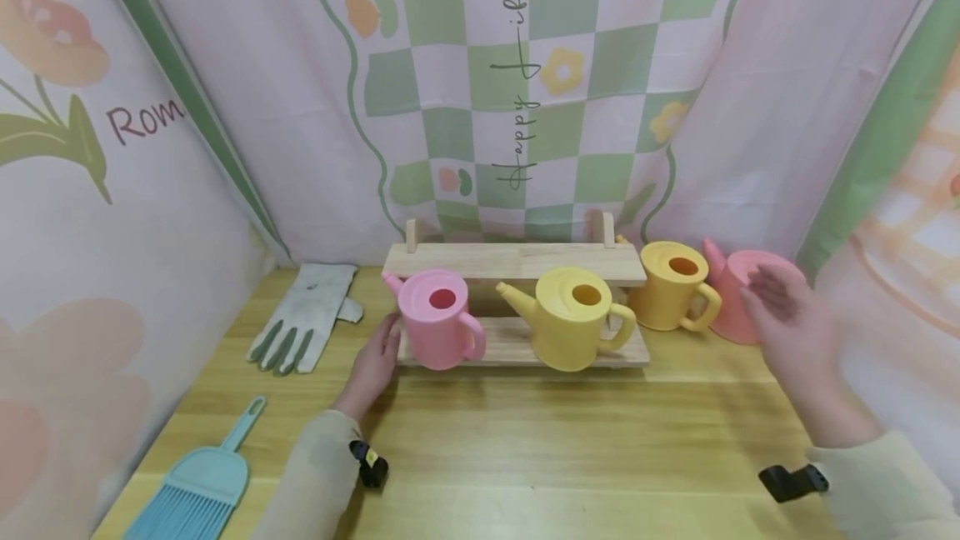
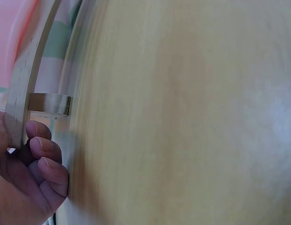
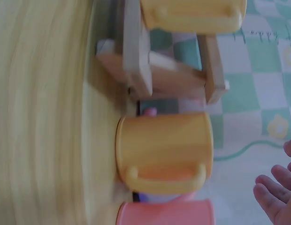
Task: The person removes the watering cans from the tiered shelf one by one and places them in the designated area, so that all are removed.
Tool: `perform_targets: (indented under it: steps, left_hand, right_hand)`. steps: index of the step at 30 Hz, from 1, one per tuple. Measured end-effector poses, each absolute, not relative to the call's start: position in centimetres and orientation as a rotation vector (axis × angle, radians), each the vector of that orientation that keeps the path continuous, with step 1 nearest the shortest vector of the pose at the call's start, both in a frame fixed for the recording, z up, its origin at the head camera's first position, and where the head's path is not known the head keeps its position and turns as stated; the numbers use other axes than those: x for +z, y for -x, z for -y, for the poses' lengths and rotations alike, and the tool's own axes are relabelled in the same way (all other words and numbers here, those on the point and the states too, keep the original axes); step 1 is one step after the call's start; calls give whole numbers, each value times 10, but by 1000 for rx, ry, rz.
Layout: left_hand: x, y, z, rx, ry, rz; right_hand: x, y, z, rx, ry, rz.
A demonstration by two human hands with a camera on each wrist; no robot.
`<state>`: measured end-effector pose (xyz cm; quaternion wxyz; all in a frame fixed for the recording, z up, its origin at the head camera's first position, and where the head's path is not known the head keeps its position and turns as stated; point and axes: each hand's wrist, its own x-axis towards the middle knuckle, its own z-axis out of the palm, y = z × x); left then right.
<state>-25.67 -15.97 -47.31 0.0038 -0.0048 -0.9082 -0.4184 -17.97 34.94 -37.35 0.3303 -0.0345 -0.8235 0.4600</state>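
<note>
A two-tier wooden rack (image 1: 513, 261) holds a pink watering can (image 1: 435, 332) and a yellow one (image 1: 570, 336) on its lower board. My left hand (image 1: 373, 369) grips that board's left end; in the left wrist view the fingers of the hand (image 2: 35, 173) curl round the board's end (image 2: 21, 89). To the rack's right stand a second yellow can (image 1: 663, 294) and a second pink can (image 1: 731, 311). My right hand (image 1: 806, 340) is in front of that pink can, covering part of it. Seen from the right wrist, the hand (image 3: 279, 190) has relaxed fingers and holds nothing.
A white and green glove (image 1: 311, 311) lies left of the rack on the wooden table (image 1: 525, 457). Nearer the front left is a light blue brush (image 1: 206, 477). Patterned curtains hang behind the rack and at both sides.
</note>
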Motion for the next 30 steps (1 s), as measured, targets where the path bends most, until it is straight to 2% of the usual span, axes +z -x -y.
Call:
perform_targets:
  steps: [11,30]
  left_hand:
    - [-473,256,160,-1342,-6,2853]
    - [-473,256,160,-1361,18,2835]
  right_hand:
    - [-374,176,-308,1209,-284,2419]
    - [-397,182,-275,1187,-301,2560]
